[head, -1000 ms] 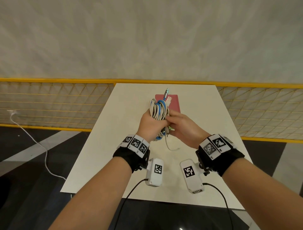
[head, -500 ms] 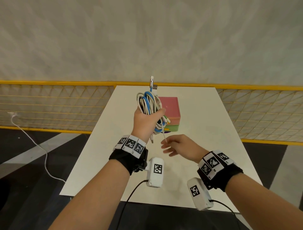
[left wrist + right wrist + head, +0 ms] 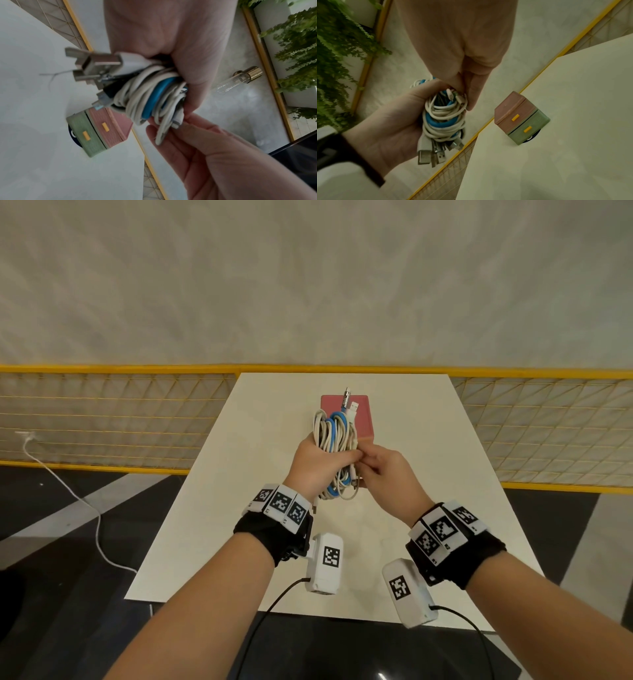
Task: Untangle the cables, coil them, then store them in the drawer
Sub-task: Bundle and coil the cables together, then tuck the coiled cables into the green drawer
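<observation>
Clutching a tangled bundle of white and blue cables (image 3: 337, 445) above the pale table (image 3: 191, 529), the left hand (image 3: 313, 465) wraps it firmly; the right hand (image 3: 385, 474) pinches a white strand at its side. Tugging there could tighten knots or drop loose plugs. Behind stands a small pink-and-green drawer box (image 3: 520, 118), both drawers closed, blocking storage.

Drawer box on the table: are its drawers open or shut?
Shut. Both the pink drawer and the green drawer sit flush in the drawer box, handles facing out.

White-and-blue cable bundle (image 3: 335, 445) above closed drawers (image 3: 520, 119)
</observation>
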